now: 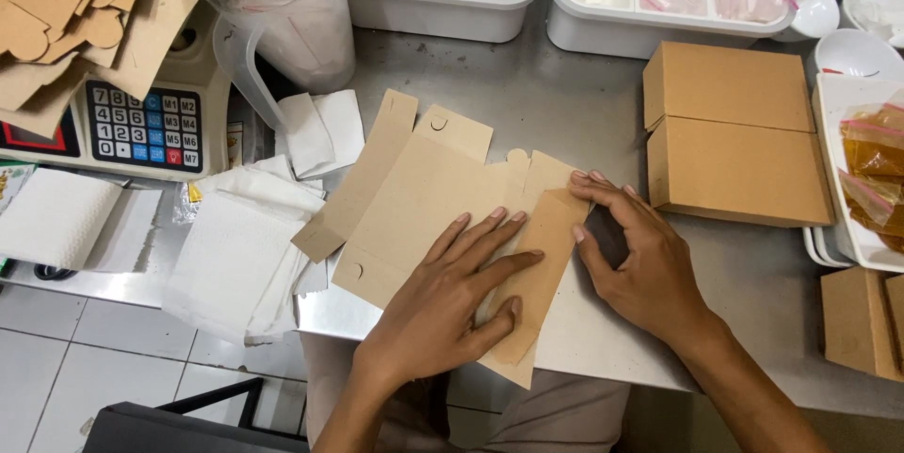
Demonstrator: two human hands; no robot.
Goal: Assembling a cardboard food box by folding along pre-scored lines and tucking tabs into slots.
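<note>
1. Head view: my left hand [452, 298] lies flat, fingers spread, pressing down on an unfolded brown cardboard box blank [424, 199] at the near edge of the steel table [565, 105].
2. My right hand [636, 260] is curled, fingertips on the blank's folded right flap; something dark sits under the palm, and I cannot tell what it is or whether I grip it.
3. My hands cover the middle of the blank, and its near corner hangs past the table edge.
4. Two folded brown boxes [730, 133] lie to the right, well clear of my hands; more are cut off at the right edge.
5. White paper sheets [240, 246] lie to the left, beside a weighing scale [141, 123] half buried under spare blanks [75, 10].
6. White bins [443, 6] line the far edge; grey floor tiles [104, 349] show below.
</note>
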